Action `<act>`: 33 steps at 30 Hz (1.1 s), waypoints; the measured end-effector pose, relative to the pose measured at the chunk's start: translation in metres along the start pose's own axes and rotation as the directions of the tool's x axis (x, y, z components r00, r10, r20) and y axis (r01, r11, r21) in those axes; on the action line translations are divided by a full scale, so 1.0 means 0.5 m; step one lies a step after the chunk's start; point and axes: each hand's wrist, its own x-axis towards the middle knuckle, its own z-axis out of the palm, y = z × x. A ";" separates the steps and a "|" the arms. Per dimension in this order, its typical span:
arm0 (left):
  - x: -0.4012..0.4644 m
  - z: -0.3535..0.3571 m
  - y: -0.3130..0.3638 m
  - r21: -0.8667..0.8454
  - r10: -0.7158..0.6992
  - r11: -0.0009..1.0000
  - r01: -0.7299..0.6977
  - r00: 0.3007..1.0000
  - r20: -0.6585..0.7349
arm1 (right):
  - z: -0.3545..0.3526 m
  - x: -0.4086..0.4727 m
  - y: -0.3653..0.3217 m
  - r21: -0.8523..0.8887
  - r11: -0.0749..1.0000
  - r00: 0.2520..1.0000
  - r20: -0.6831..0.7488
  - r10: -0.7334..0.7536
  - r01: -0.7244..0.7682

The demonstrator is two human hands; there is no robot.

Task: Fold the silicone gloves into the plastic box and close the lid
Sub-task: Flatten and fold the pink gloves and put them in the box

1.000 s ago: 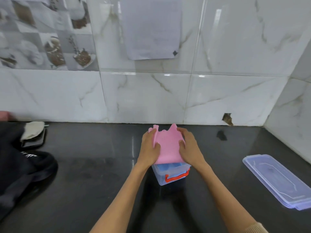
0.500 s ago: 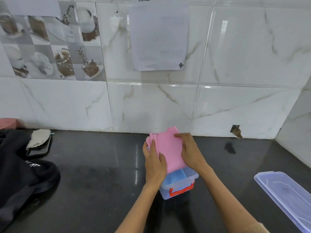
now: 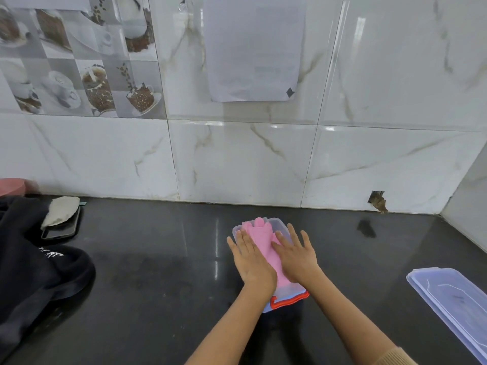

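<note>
This is looking like a home kitchen. A glossy black stone bench (image 3: 158, 272) is running along a wall of white marble-patterned tiles (image 3: 237, 159), and decorative tiles (image 3: 79, 75) printed with coffee cups and coffee beans are sitting at the upper left. Household odds and ends are lying on the bench: a dark garment (image 3: 31, 272), a phone (image 3: 62, 227) under a pale cloth, and a clear plastic lid (image 3: 453, 301) at the right.
</note>
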 end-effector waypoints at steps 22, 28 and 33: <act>-0.039 0.042 -0.104 -0.034 0.296 0.954 -0.298 0.954 -0.048 | -0.039 -0.097 -0.089 -0.067 0.998 0.979 0.203 0.000 0.013; -0.044 0.018 -0.091 -0.076 0.278 0.952 -0.295 0.944 -0.177 | -0.066 -0.094 -0.106 0.278 0.960 0.989 -0.146 0.022 0.019; -0.036 0.037 -0.073 -0.044 0.288 0.953 -0.299 0.941 -0.177 | -0.041 -0.077 -0.131 0.361 0.932 0.995 -0.097 0.002 0.033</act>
